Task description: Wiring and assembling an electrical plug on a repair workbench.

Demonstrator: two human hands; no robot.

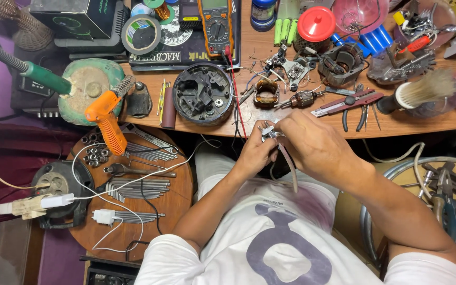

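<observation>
Cluttered wooden workbench (291, 119) fills the upper half of the view, with a round wooden side table (178, 192) at about eight o'clock carrying rows of wrenches (138, 187), a pile of nuts (97, 154) and a white cable (133, 166). An orange glue gun (106, 120) stands at nine o'clock, leaning over the edge between the two surfaces. On the bench, a round black motor housing (202, 95) sits at eleven o'clock, an orange multimeter (216, 24) lies at twelve, a copper-wound stator (266, 94) and a small armature (302, 98) rest just past the hands, and red-handled pliers (350, 102) lie at two o'clock beside a bristle brush (423, 92).

At the centre, below the bench edge and over the person's lap, the left hand (254, 154) and right hand (312, 142) meet around a small metal part (268, 132) with a thin flat strip (289, 166) trailing down toward six o'clock. The left fingers are narrowly pinched on the part's near side; the right fingers curl close over its far side, thumb against it.

The part looks light, stiff and hard-edged, probably easy to drop and slippery if oily, so a fingertip pinch on its body seems safest. The strip appears thin and bendable; I judge it better supported near its root than tugged by its free end.
</observation>
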